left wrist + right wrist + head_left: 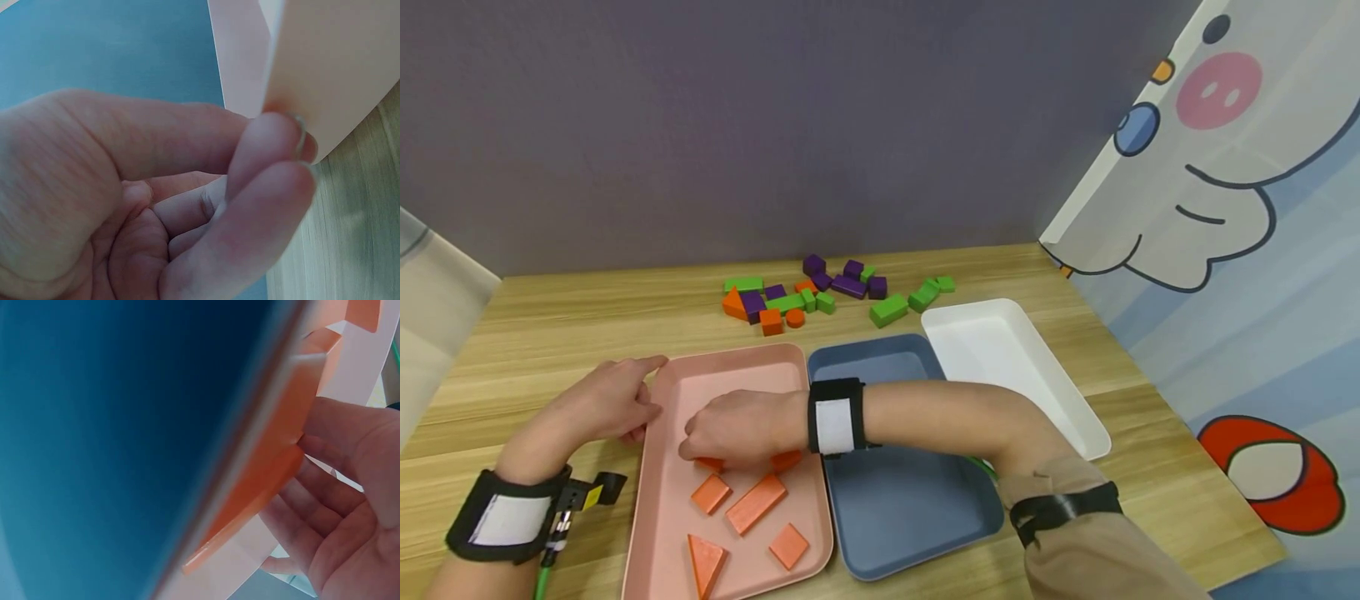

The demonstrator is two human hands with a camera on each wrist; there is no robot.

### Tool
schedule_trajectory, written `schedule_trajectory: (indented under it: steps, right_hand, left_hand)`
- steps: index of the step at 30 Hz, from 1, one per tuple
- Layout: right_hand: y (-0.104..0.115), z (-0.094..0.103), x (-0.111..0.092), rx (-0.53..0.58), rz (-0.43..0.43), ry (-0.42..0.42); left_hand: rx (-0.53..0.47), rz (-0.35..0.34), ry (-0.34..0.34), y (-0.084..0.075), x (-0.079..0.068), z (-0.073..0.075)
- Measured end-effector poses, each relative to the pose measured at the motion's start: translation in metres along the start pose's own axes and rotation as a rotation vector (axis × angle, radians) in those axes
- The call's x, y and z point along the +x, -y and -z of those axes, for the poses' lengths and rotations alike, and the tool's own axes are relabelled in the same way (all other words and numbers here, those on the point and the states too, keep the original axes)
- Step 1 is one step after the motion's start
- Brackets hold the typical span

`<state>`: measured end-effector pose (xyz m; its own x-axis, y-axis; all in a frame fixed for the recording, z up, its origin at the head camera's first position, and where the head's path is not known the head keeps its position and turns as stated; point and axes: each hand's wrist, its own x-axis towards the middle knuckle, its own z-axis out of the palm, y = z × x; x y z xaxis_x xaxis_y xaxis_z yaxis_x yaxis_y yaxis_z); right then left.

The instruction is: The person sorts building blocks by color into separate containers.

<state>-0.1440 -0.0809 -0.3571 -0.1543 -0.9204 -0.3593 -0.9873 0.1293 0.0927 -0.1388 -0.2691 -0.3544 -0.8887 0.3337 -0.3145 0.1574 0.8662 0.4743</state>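
Note:
My left hand [613,404] is at the upper left corner of the pink tray [655,500]. In the left wrist view its thumb and fingertips pinch the tray's wall [337,69]. Inside that tray my right hand [745,427] reaches down with curled fingers. The right wrist view shows its fingertips against an orange block [269,450], partly hiding it. Beside and below this hand lie a long orange block [756,504], two squarish orange blocks, one of them nearer the front [788,547], and an orange triangular block [706,567].
A blue tray [917,517] adjoins the pink one under my right forearm. Farther right stands a white tray [1007,358]. Green blocks [889,311], purple blocks [850,287] and orange blocks [771,322] lie scattered behind the trays, before a grey panel [737,133].

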Motion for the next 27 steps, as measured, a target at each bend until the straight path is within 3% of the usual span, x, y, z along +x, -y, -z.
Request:
schedule_trajectory:
  steps: [9, 18, 22, 27]
  right_hand:
    - [-0.007, 0.006, -0.006, 0.094, -0.002, 0.004]
    - [-0.033, 0.032, -0.025, 0.163, -0.051, -0.05]
    - [-0.053, 0.039, -0.035, 0.191, -0.144, -0.167]
    - [-0.08, 0.038, -0.046, 0.176, -0.369, -0.347]
  left_hand:
    - [-0.007, 0.0, 0.003, 0.001, 0.001, 0.0]
    - [-0.017, 0.005, 0.011, 0.001, 0.001, 0.0]
    - [-0.019, 0.005, 0.01, 0.0, 0.0, 0.001]
    - [-0.016, 0.006, 0.001, 0.0, 0.0, 0.0]
